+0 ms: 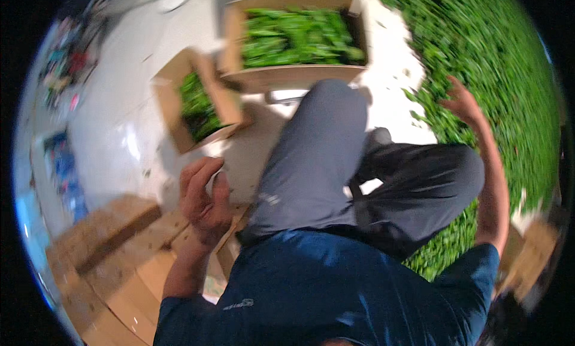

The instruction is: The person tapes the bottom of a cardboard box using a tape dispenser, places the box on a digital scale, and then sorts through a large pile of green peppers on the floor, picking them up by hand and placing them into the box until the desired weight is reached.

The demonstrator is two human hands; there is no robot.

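My right hand [462,102] reaches over a broad heap of green produce [503,90], its fingers spread at the heap's near-left edge. Blur hides whether these are leaves or slim pods, and I see nothing held there. My left hand [205,197] hovers left of my knee with fingers curled and a gap before the thumb; nothing clear shows in it. Beyond it a small open cardboard box [170,103] contains some of the same greens [197,105]. A larger open cardboard box [294,74] ahead of my knees is filled with greens [296,38].
Stacked brown cardboard boxes [121,256] lie at my lower left. Blue items [67,175] and mixed clutter [67,63] line the far left of the pale floor [121,99]. Another cardboard piece [532,256] is at lower right. My bent legs [314,166] fill the middle.
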